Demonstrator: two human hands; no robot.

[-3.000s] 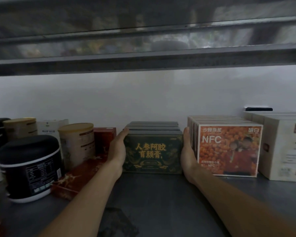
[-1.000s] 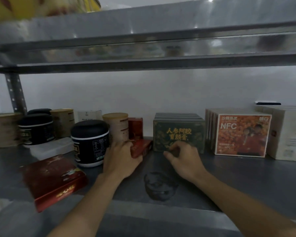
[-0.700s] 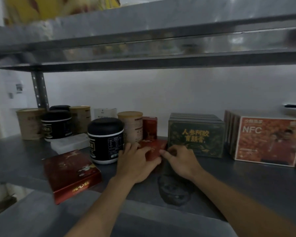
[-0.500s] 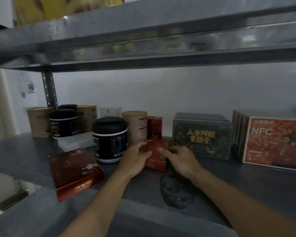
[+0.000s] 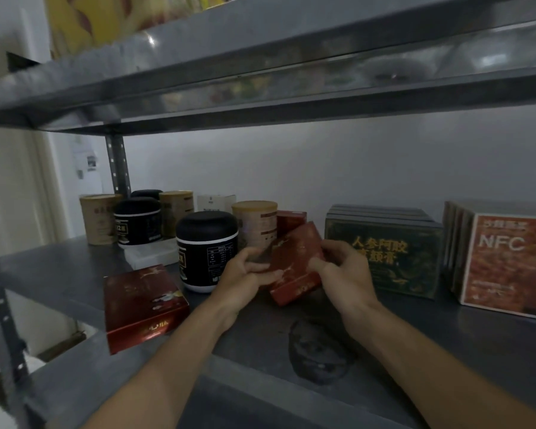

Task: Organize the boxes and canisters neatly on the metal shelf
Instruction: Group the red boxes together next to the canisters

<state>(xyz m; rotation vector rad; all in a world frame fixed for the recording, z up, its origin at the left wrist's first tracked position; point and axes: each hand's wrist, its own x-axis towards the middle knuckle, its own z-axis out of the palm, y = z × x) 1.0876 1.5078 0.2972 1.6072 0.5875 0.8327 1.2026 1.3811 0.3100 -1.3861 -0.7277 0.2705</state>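
Red box (image 5: 294, 261), flat, glossy, tilted, gripped by left hand (image 5: 245, 274), right hand (image 5: 345, 270)

We found one red box (image 5: 294, 264) tilted above the metal shelf (image 5: 59, 274), between a black canister (image 5: 207, 243) and upright green boxes (image 5: 384, 233); a second red box (image 5: 143, 305) lay flat.

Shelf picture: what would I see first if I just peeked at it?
The left hand and right hand grip a tilted red box in the middle of the metal shelf. A second red box lies flat at the front left, and an orange NFC box stands at the far right.
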